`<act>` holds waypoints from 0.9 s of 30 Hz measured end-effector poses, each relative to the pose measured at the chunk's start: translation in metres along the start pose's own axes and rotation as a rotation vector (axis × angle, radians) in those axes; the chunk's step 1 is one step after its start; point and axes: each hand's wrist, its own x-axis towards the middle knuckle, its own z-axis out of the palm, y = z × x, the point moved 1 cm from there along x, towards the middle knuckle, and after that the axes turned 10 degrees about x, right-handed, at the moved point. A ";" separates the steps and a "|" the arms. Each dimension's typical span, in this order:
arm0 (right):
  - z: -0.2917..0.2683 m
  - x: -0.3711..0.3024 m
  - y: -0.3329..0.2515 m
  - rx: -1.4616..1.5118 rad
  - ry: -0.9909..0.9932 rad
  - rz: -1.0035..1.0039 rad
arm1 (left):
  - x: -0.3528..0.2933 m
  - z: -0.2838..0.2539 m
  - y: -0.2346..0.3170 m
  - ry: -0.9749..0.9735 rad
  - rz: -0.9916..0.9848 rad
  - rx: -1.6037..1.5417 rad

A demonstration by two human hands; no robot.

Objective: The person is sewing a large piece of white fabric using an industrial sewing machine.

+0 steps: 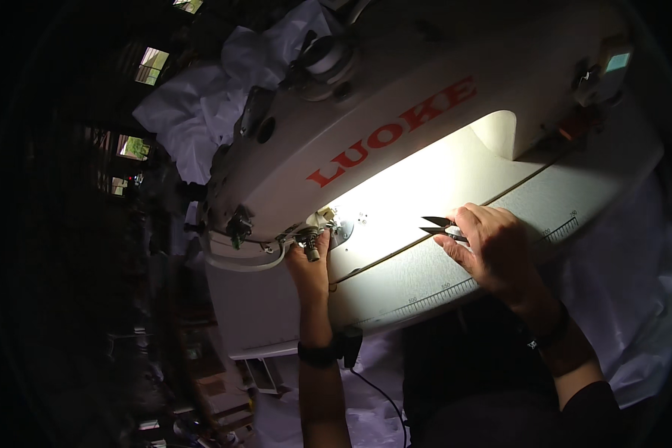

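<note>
A white industrial sewing machine with red lettering stretches across the view, its lamp lighting the bed. My left hand reaches up to the needle area at the left end of the machine head. The thumb shows beside a spring-loaded tension knob, while the other fingers are mostly hidden behind the head's parts. Whether they pinch anything does not show. In my right hand, above the bed's right half, is a pair of thread snips, blades apart and pointing left.
A printed ruler scale runs along the bed's front edge. White sheeting is bunched behind the machine, and more pale fabric hangs at the right. A black cable dangles from my left wristband. The left side is dark and cluttered.
</note>
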 end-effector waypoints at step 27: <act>0.000 0.000 0.004 0.002 -0.018 -0.036 | -0.004 0.002 0.001 0.025 -0.090 -0.170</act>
